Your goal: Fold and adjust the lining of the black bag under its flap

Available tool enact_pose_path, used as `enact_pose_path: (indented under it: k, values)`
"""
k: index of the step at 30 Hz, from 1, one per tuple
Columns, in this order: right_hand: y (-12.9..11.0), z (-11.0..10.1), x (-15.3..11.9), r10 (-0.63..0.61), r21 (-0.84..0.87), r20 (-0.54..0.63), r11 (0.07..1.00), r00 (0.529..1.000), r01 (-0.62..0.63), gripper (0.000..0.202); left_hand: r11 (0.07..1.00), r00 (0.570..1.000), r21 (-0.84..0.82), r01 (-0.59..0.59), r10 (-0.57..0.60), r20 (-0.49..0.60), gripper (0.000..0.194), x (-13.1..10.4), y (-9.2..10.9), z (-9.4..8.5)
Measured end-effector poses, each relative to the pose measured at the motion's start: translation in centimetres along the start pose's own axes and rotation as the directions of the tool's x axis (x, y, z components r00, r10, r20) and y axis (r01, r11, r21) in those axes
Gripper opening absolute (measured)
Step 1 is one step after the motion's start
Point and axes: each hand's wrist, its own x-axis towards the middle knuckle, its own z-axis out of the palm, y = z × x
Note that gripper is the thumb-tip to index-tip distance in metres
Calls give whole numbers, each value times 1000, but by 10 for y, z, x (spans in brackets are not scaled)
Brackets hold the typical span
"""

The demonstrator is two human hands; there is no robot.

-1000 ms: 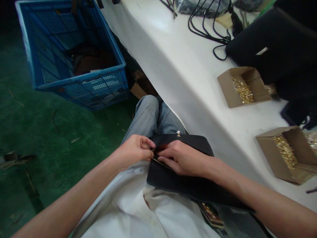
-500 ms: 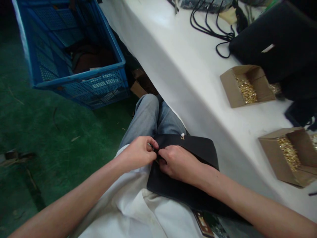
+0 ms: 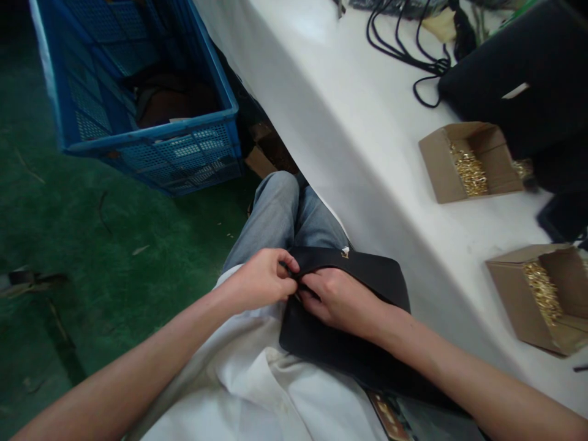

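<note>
**Hands pinched at the edge of a black pouch on the lap**

Head view. Left hand [image 3: 264,283] is curled, thumb and forefinger pinched at the near left edge of the black pouch [image 3: 362,278]; whatever small part sits between them is hidden. Right hand [image 3: 342,300] lies flat on the pouch, fingertips meeting those of the left at the same edge, pressing the material down. The pouch rests on the person's lap, just below the desk [image 3: 349,122] edge, partly over a white cloth [image 3: 248,380].

Judgement: the pouch looks light and limp, a thin leather-like panel that bends under the palm, so it wants support from below. A small metal fitting [image 3: 344,251] sits on its far edge, beyond the right hand. The firmest hold appears to be the seamed edge now pinched.

Right of the right hand, on the desk, stand two cardboard boxes [image 3: 468,162] of small gold parts. Beyond the left hand, a blue crate [image 3: 184,147] sits on the floor.
</note>
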Motion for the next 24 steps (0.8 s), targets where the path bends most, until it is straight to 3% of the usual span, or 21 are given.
enact_pose_path:
  k: [4, 9, 18, 24]
  values:
    - [8, -5, 2, 24, 46, -59, 999, 998, -22, 18, 992, 989, 93, -81, 92, -115, 35, -2, 7, 6]
    - [21, -21, 5, 75, 137, -113, 989, 991, -59, 14, 988, 976, -26, -155, 149, -156, 38, -2, 8, 15]
    - [38, -48, 3, 103, 360, -64, 930, 993, -73, 20, 973, 982, -188, -133, 104, -159, 34, 7, 17, 21]
    - [40, -52, 2, 7, 339, -56, 941, 998, 13, 20, 979, 985, -185, -85, 55, -163, 27, 16, 19, 16]
